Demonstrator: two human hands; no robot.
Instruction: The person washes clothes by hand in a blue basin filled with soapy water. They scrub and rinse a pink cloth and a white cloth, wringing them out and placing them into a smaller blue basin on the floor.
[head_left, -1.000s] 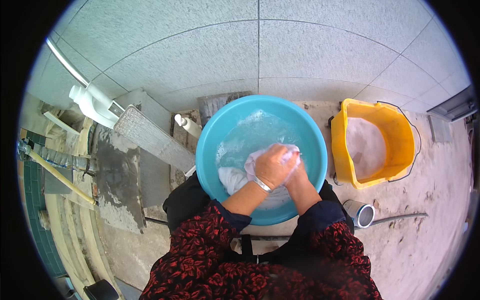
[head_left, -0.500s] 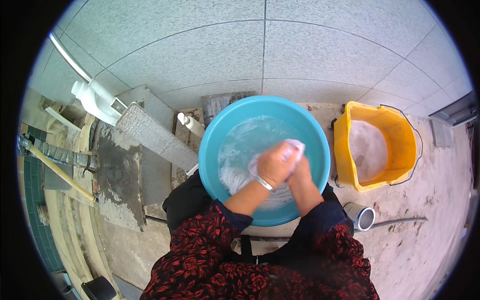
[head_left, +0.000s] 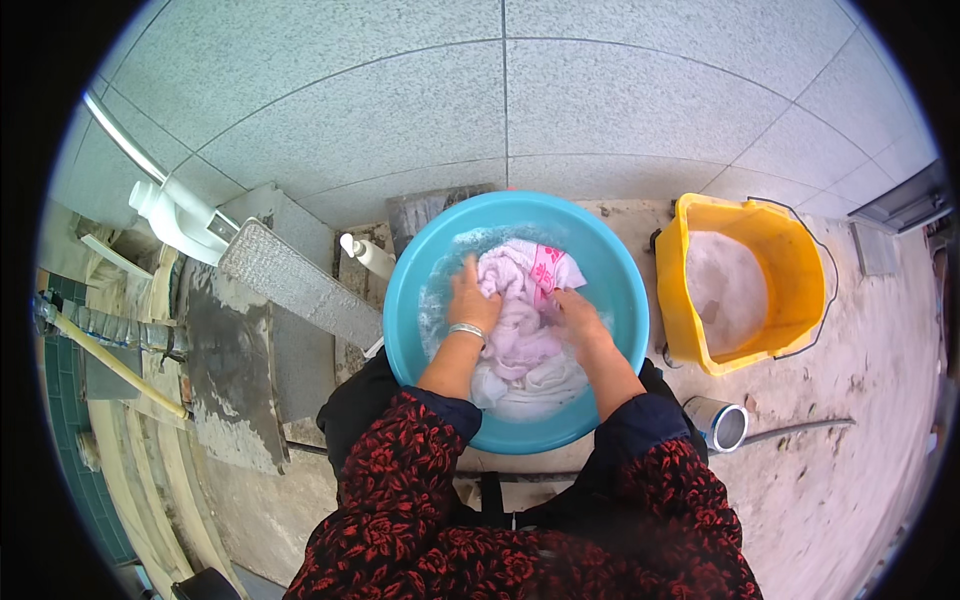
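Observation:
A round blue basin (head_left: 608, 262) of soapy water sits on the ground in front of me. In it lies a wet white and pale pink cloth (head_left: 527, 322) with a pink flower print at its far end. My left hand (head_left: 472, 300), with a silver bangle on the wrist, presses on the cloth's left side. My right hand (head_left: 577, 316) grips the cloth's right side. Both hands lie apart, with the cloth spread out between them. My sleeves are dark with a red pattern.
A yellow bucket (head_left: 802, 250) with foamy water stands to the right. A metal pipe end (head_left: 724, 424) lies near my right elbow. A white bottle (head_left: 368, 256) stands left of the basin, beside a flat mop head (head_left: 296, 284) and a concrete slab (head_left: 228, 370). A tiled wall lies beyond.
My hands were clasped together, rubbing bunched cloth over the basin's middle. They have now parted and the cloth is spread out toward the far rim.

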